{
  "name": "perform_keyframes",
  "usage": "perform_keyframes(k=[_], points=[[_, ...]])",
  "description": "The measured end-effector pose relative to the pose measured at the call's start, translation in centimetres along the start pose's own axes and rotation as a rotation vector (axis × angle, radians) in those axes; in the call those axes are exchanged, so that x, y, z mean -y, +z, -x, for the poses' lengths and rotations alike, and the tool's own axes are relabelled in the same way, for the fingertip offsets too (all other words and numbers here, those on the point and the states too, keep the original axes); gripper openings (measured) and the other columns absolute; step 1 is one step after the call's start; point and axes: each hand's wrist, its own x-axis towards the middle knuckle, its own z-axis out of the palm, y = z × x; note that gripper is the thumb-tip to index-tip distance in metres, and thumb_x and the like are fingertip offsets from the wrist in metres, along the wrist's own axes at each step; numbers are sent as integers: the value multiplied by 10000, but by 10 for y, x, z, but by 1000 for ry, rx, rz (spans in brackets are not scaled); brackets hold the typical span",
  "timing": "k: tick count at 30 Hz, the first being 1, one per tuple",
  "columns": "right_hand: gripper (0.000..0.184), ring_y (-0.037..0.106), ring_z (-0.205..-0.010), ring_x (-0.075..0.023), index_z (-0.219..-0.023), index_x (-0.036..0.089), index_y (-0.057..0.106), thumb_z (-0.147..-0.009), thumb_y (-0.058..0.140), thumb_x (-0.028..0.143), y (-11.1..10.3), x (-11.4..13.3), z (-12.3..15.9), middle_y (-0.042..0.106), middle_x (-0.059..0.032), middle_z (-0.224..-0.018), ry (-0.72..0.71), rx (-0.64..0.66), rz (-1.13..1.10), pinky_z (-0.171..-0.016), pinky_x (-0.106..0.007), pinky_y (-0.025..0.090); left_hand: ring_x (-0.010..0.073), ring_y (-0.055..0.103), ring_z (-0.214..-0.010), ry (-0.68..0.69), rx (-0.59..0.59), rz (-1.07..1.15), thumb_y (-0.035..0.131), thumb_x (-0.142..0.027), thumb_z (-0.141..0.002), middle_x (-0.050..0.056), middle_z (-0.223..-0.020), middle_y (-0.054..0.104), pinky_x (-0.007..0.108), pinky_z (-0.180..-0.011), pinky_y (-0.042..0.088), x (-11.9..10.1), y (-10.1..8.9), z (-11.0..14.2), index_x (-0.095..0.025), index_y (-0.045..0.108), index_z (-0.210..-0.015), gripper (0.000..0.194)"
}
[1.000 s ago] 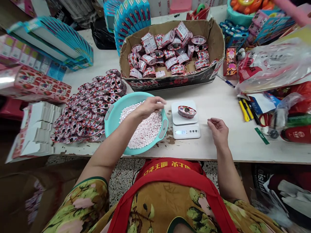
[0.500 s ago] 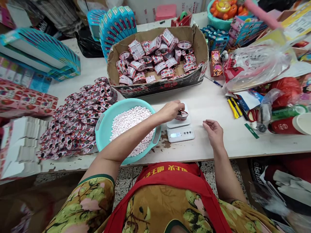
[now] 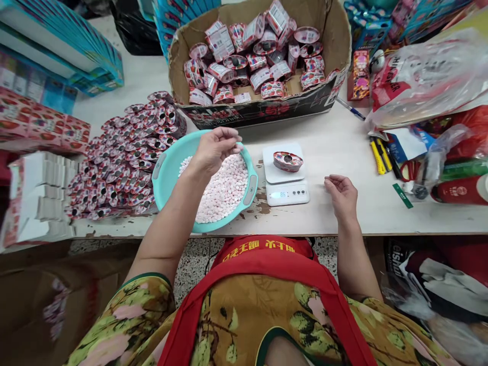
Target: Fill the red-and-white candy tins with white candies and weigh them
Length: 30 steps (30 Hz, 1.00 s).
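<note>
My left hand (image 3: 216,150) hovers over a turquoise basin (image 3: 162,175) full of small pale pink candies (image 3: 224,190). Its fingers are bent together; whether candies are between them is hidden. Right of the basin, a white digital scale (image 3: 269,175) carries one small oval box (image 3: 288,161) with red and pink print and a dark hole in its top. The lit display seems to read 86, a decimal point being too small to tell. My right hand (image 3: 343,197) rests on the table beside the scale, loosely open and holding nothing.
A cardboard carton (image 3: 263,109) of similar oval boxes stands behind the scale. Rows of holed boxes (image 3: 125,157) cover the table left of the basin. At the right lie yellow cutters (image 3: 377,155), scissors (image 3: 409,171), a red cup (image 3: 457,190) and plastic bags (image 3: 427,81).
My left hand has moved left from the oval box on the scale to over the basin. The display has gone from about 84 to about 86. My right hand stays beside the scale.
</note>
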Motion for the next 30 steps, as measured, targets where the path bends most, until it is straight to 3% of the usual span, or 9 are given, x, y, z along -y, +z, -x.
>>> perform_keyframes(k=[6,10,15,18,20,24,26,28,30], points=[[472,720,-1018,-227,-1017,213,676,-704,864,511,15,4,-2,748,-80,-1031,-30,57,1,-1036,-480,573,99,628,-559,44,42,-363,649,-213,-816,17,-771,713,205,-542,502,28,-51,34,-147,676,-978,178],[478,717,-1020,-226,-1022,211,677,-699,869,506,26,11,-5,746,-79,-1031,-45,79,-8,-1049,-483,566,110,591,-555,53,63,-487,613,-298,-836,26,-792,713,235,-555,469,38,-61,40,-163,671,-950,186],[481,715,-1011,-224,-1003,210,679,-678,878,504,32,20,-5,745,-80,-1026,-38,100,-19,-1067,-485,550,152,580,-653,134,116,-849,599,-327,-858,31,-755,696,271,-641,434,29,-60,40,-180,676,-784,182],[475,713,-1013,-231,-1007,216,671,-684,867,503,37,24,-7,743,-81,-1029,-46,115,-8,-1051,-485,550,154,589,-687,221,97,-758,635,-321,-857,26,-797,706,270,-667,437,28,-39,33,-178,689,-856,152],[494,705,-1049,-245,-1037,224,661,-679,867,496,42,27,-9,740,-90,-1082,-65,141,21,-1024,-482,557,156,613,-747,362,133,-690,673,-288,-853,32,-862,726,273,-713,452,32,-9,24,-178,697,-901,123],[596,657,-1186,-283,-1168,248,645,-682,855,521,59,36,-16,700,-105,-1280,-152,227,202,-1019,-494,538,194,633,-897,628,346,-829,634,-233,-928,62,-960,757,312,-816,466,39,64,-1,-193,717,-917,93],[641,633,-1234,-301,-1226,253,635,-701,832,562,68,41,-19,680,-107,-1324,-206,264,302,-1048,-513,511,228,619,-991,696,425,-933,619,-247,-954,88,-1051,760,342,-866,473,40,89,-13,-196,732,-969,125],[679,612,-1264,-318,-1271,258,625,-710,823,586,75,45,-23,669,-110,-1343,-260,299,379,-1077,-532,483,252,601,-1073,725,456,-971,618,-264,-960,110,-1170,741,375,-940,475,39,99,-23,-192,735,-1063,172],[731,588,-1296,-334,-1323,264,605,-702,838,570,80,47,-28,653,-117,-1371,-313,333,439,-1097,-544,463,264,587,-1149,710,449,-954,619,-251,-949,120,-1295,699,407,-1022,461,38,97,-29,-190,706,-1199,272]])
